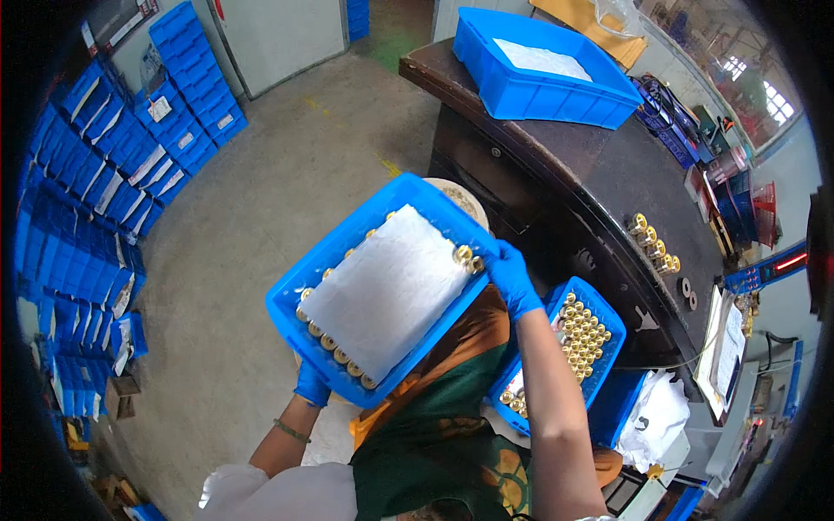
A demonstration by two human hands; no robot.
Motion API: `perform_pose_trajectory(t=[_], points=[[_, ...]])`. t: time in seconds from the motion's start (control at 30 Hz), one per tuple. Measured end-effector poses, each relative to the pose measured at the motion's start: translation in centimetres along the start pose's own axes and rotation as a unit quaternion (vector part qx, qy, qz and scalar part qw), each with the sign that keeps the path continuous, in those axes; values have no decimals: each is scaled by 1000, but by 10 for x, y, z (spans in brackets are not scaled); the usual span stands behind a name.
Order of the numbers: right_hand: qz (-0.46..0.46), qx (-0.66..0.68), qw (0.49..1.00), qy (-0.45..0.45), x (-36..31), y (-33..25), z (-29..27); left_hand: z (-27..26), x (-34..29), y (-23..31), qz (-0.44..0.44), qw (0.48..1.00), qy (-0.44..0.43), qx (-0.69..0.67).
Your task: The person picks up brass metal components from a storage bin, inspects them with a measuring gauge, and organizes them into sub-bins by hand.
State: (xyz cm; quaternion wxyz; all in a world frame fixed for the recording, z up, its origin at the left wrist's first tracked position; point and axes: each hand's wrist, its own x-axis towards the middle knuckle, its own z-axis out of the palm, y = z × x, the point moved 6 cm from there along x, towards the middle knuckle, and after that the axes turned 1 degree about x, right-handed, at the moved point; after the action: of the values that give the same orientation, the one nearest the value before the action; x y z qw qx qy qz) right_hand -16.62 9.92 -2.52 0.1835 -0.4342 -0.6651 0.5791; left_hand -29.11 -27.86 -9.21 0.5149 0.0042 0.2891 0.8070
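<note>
Tub [430, 333] of round metal fittings [327, 342]

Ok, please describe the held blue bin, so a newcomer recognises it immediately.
Left of the dark desk, find the left hand and right hand. They hold the blue bin. Unlike neighbouring bins, it shows golden parts beside a large white sheet.

White labels [159, 108] front the stacked blue bins [196, 76] at left, their print too small to read. At right, a white sheet [730, 346] by the edge of the desk [599, 169] bears faint, illegible markings. A red display [790, 260] glows on a blue device [747, 280], its characters unclear; a panel [126, 28] at upper left shows blurred marks.
</note>
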Motion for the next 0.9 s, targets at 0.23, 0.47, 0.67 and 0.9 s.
perform_pose_trajectory(t=[0.23,0.47,0.67,0.9], points=[[-78,-46,995,40,-95,7,50,-18,-79,9,-9,974,-150,-168],[-82,-98,989,-78,-120,-35,59,-100,-146,47,-33,974,193,115],[-86,-112,972,-190,-64,-67,98,32,-132,89,-67,955,231,177],[-48,-243,949,-196,-67,-55,84,44,-113,123,-55,888,244,387]])
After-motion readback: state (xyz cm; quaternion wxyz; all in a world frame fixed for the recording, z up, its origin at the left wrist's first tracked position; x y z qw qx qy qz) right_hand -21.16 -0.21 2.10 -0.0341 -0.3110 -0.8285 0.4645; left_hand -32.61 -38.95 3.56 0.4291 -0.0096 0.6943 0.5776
